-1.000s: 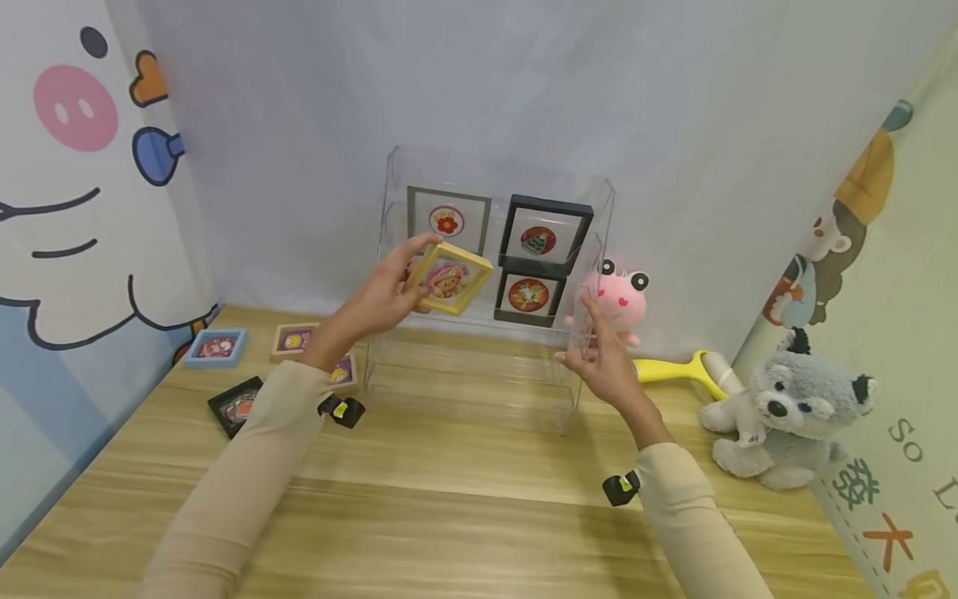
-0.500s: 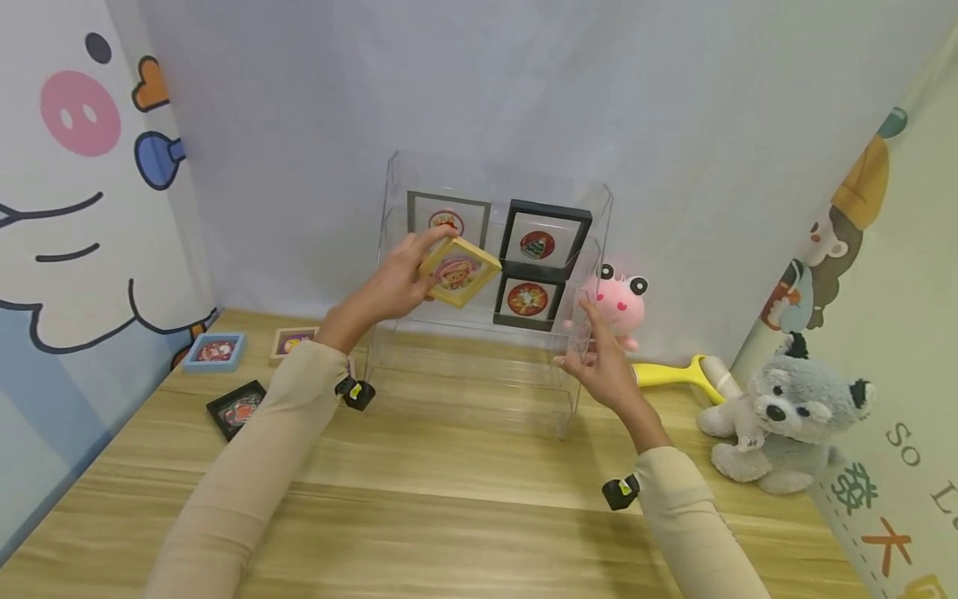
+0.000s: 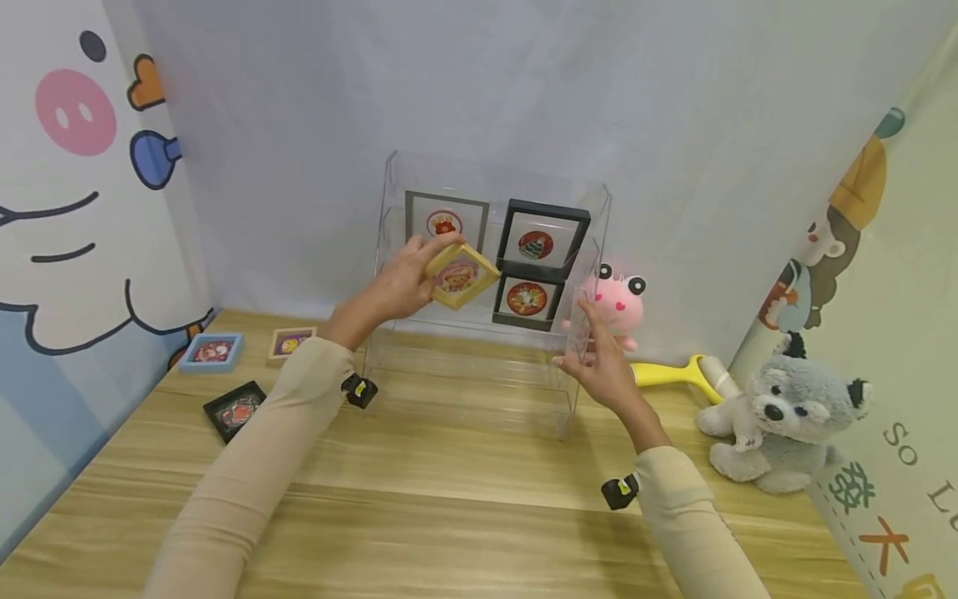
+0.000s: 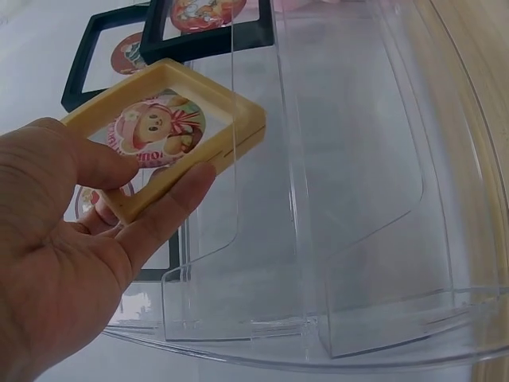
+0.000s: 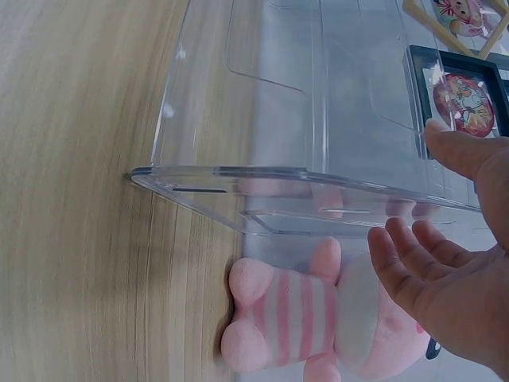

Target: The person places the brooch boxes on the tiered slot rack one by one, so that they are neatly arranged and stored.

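Note:
My left hand (image 3: 407,279) pinches a small yellow picture frame (image 3: 462,276) by one corner, thumb on its front. The frame is tilted like a diamond before the middle tier of a clear stepped display stand (image 3: 471,366); its cartoon bear picture (image 4: 159,127) shows in the left wrist view. At the stand's right side, my right hand (image 3: 604,366) has its thumb inside and its relaxed fingers outside the side panel; firm contact is hard to tell. A grey frame (image 3: 410,220) and a black frame (image 3: 550,208) stand on the upper tier, another dark frame (image 3: 524,322) below.
Left on the wooden table (image 3: 419,516) lie a blue frame (image 3: 211,353), a black frame (image 3: 234,408) and a beige frame (image 3: 288,343). A pink plush toy (image 3: 619,312), a yellow-handled tool (image 3: 666,373) and a grey plush dog (image 3: 786,416) are to the right.
My left hand has carried the yellow frame to the right and tipped it further onto its corner, slowing in the last half second. The right hand stays by the stand.

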Available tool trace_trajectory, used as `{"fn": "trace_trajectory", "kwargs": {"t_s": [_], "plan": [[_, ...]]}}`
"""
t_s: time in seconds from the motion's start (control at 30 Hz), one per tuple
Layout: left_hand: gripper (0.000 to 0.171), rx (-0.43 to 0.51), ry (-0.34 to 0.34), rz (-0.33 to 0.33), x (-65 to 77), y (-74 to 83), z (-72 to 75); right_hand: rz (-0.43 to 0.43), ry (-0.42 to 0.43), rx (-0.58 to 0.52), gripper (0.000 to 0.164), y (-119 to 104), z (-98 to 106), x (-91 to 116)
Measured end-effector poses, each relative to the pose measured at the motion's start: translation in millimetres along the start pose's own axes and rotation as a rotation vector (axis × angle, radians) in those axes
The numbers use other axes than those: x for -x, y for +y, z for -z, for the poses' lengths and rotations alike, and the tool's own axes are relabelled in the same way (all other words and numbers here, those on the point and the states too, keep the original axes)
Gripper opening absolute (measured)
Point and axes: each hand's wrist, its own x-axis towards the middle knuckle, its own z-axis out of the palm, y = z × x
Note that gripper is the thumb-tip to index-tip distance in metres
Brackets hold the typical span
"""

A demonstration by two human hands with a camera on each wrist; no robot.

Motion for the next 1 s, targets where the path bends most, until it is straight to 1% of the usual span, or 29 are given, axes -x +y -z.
{"fn": "trace_trajectory", "kwargs": {"t_s": [0.13, 0.23, 0.37, 0.53, 0.77, 1.0], "plan": [[0.063, -0.02, 0.015, -0.025, 1.0, -1.9, -1.3, 0.006, 0.002, 0.009, 0.095, 0.6, 0.0, -0.2], [0.058, -0.022, 0.024, -0.03, 1.7, -3.9, -2.1, 0.016, 0.004, 0.02, 0.095, 1.1, 0.1, -0.4], [0.06, -0.009, 0.046, -0.013, 1.9, -5.7, -2.5, 0.022, 0.001, 0.02, 0.094, 1.7, -0.1, -0.6], [0.065, -0.033, 0.067, -0.003, 2.6, -3.9, -1.9, 0.012, -0.002, 0.016, 0.095, 1.3, -0.1, -0.2], [0.062, -0.103, 0.073, 0.0, 2.3, -0.9, -1.1, 0.015, -0.005, 0.003, 0.096, 0.7, -0.3, 0.1], [0.06, -0.11, 0.09, -0.009, 3.0, -3.1, 0.9, 0.03, -0.001, -0.003, 0.095, 2.1, -0.3, 0.2]]}}
